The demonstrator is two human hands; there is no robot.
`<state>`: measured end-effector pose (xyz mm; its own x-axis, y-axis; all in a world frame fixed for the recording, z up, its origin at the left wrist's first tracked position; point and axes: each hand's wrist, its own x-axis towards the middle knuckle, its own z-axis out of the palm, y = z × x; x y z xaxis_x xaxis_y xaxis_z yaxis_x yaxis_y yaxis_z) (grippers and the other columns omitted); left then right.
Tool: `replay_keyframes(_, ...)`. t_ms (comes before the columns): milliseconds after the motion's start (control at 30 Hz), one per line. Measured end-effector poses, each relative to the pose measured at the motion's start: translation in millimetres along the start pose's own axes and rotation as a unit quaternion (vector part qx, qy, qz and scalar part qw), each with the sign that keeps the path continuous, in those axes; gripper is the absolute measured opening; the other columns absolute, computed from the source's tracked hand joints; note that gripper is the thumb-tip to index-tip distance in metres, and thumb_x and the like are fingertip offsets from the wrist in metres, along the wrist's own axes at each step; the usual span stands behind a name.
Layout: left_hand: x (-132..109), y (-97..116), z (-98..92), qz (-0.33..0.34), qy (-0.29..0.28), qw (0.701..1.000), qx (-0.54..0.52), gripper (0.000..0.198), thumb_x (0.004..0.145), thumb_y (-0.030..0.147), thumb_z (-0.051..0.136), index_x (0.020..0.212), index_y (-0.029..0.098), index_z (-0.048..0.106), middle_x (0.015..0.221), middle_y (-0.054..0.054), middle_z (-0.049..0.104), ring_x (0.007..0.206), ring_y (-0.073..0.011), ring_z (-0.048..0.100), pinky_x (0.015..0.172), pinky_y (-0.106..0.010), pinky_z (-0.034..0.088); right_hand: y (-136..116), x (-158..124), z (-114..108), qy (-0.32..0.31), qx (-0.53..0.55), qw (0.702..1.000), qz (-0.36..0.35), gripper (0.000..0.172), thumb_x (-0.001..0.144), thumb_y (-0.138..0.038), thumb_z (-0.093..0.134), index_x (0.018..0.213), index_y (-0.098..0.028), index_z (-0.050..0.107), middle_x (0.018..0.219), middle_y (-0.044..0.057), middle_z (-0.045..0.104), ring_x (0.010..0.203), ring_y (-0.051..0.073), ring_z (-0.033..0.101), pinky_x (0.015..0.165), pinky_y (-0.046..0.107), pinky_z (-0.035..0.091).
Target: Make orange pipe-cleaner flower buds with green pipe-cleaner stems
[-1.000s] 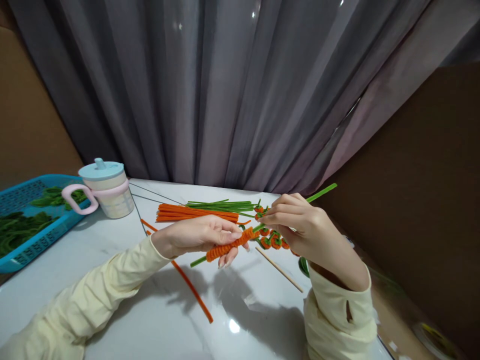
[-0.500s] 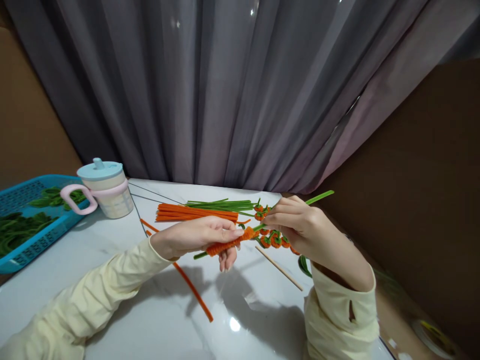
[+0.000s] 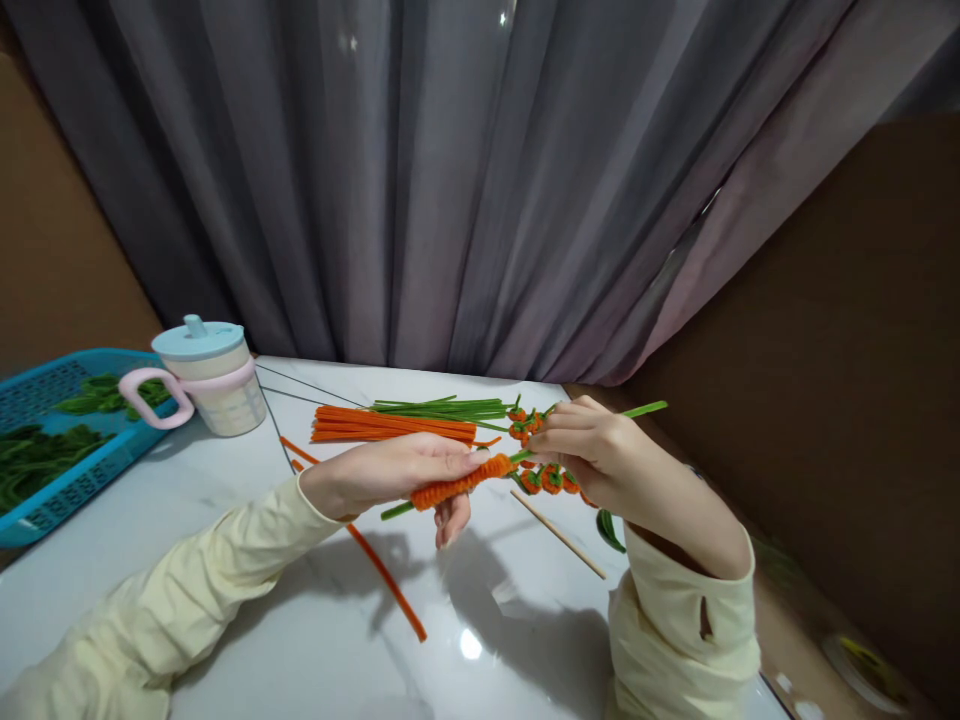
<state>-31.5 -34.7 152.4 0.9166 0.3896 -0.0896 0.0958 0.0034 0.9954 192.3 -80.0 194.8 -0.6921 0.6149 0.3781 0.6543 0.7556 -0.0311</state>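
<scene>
An orange pipe cleaner coil (image 3: 459, 484) runs along a green pipe cleaner (image 3: 646, 409), whose ends stick out on both sides. My left hand (image 3: 409, 470) is closed on the coil, thumb on top and fingertips showing below. With the fingers pinched together, my right hand (image 3: 581, 440) grips the green pipe cleaner just past the coil's right end. Beneath and behind my right hand lie several small orange balls with green tops (image 3: 552, 479), partly hidden by it.
Bundles of orange pipe cleaners (image 3: 390, 425) and green pipe cleaners (image 3: 442, 409) lie at the back. A thin wooden stick (image 3: 559, 535) and a loose orange pipe cleaner (image 3: 388, 583) are nearer. At left stand a lidded cup (image 3: 229, 390) and a blue basket (image 3: 82, 485) holding green pieces.
The green pipe cleaner's right end has dipped lower. More of the orange coil shows below my left thumb, and the left fingertips have shifted slightly. Both hands keep their hold.
</scene>
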Motion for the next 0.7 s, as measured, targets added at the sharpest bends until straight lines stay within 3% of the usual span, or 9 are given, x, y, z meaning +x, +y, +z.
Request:
replay_keyframes(200,1,-7,-2.3,-0.027,-0.05,0.989,-0.134,0.03,0.09,0.04,0.047,0.072,0.016,0.048,0.051,0.003,0.052,0.043,-0.0103,0.045,0.05,-0.025,0.035,3,-1,4,-0.02,0.013,1.0,-0.013,0.03,0.076,0.007,0.044,0.073,-0.017,0.063,0.067,0.003,0.062,0.064,0.014,0.052,0.064,0.026,0.037)
replay_keyframes(367,2,-9,-4.3,-0.05,-0.082,0.966,-0.241,0.025,0.092,0.032,0.045,0.072,0.016,0.046,0.044,0.006,0.037,0.042,-0.0088,0.037,0.048,-0.022,0.034,-4,2,0,0.051,0.022,0.998,-0.007,0.02,0.085,-0.003,0.048,0.078,-0.017,0.061,0.066,0.002,0.061,0.062,0.014,0.051,0.065,0.028,0.038)
replay_keyframes(533,2,-5,-1.3,-0.007,-0.027,0.993,-0.113,0.043,0.092,0.049,0.039,0.073,0.013,0.052,0.053,-0.001,0.054,0.046,-0.0101,0.046,0.051,-0.024,0.037,-9,1,-4,0.062,0.028,0.998,-0.019,0.026,0.087,-0.003,0.045,0.072,-0.016,0.063,0.061,0.003,0.056,0.059,0.014,0.048,0.06,0.027,0.038)
replay_keyframes(700,0,0,2.3,-0.034,0.005,0.998,-0.048,0.036,0.086,0.047,0.054,0.071,0.015,0.05,0.053,0.002,0.057,0.041,-0.0064,0.042,0.044,-0.02,0.03,-7,1,-1,0.037,0.037,0.998,-0.018,0.028,0.084,0.001,0.045,0.071,-0.014,0.065,0.062,0.004,0.058,0.058,0.013,0.049,0.054,0.024,0.037)
